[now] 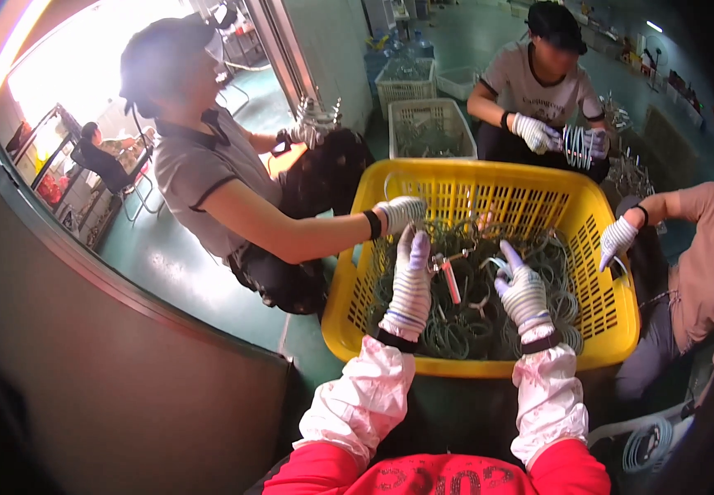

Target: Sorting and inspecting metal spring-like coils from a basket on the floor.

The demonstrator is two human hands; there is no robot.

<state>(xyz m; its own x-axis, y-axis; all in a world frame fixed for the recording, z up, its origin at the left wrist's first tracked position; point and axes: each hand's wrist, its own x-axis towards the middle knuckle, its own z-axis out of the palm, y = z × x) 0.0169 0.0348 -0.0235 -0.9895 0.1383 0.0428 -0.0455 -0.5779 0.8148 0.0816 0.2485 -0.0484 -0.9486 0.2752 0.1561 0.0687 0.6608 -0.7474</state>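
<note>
reaching over coils in yellow basket

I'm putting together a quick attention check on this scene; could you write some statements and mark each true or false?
1. The yellow basket contains many looped coils. True.
2. The person works bare-handed. False: the left hand and right hand are both gloved.
3. A reddish piece shows between the person's hands. True.
4. The co-worker at left has both hands away from the basket. False: one gloved hand is over it.
5. A white crate stands beyond the basket. True.
</note>
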